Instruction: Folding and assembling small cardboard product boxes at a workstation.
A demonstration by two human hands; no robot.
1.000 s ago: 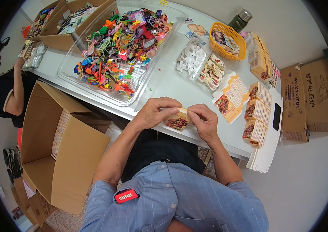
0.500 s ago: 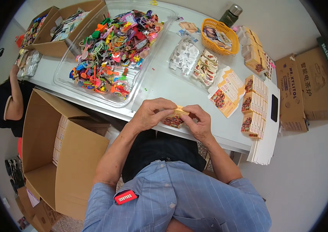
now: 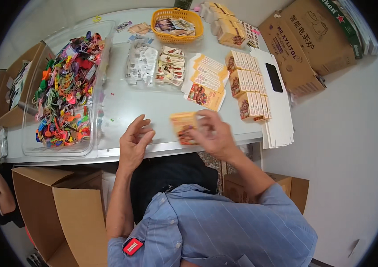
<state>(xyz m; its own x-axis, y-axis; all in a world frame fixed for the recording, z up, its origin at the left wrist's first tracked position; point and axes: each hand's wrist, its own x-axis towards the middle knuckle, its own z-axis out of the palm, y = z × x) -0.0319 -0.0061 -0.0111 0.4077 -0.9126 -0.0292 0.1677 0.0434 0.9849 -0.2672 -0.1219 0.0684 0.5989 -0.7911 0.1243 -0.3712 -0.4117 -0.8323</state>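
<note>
Over the table's front part, my right hand (image 3: 215,136) grips a small yellow printed box (image 3: 182,127) by its right side; the box is slightly blurred. To its left, apart from the box, my left hand (image 3: 134,141) is empty with fingers spread and curved. Beyond the box lie several flat yellow printed cartons (image 3: 204,82), overlapping in a fan. Further right stands a block of small boxes (image 3: 247,86) in rows, with white sides and printed fronts.
A clear tub (image 3: 94,144) of colourful trinkets stands at left. Farther back are clear trays of white packets (image 3: 142,62) and printed pieces (image 3: 170,66), and a yellow basket (image 3: 157,17). A phone (image 3: 274,77) lies at right. An open carton (image 3: 80,218) stands below; another person's arm (image 3: 3,187) shows far left.
My hands have parted. The left let go of the small box and moved left; the right has carried the box rightward. The whole view has swung to the right.
</note>
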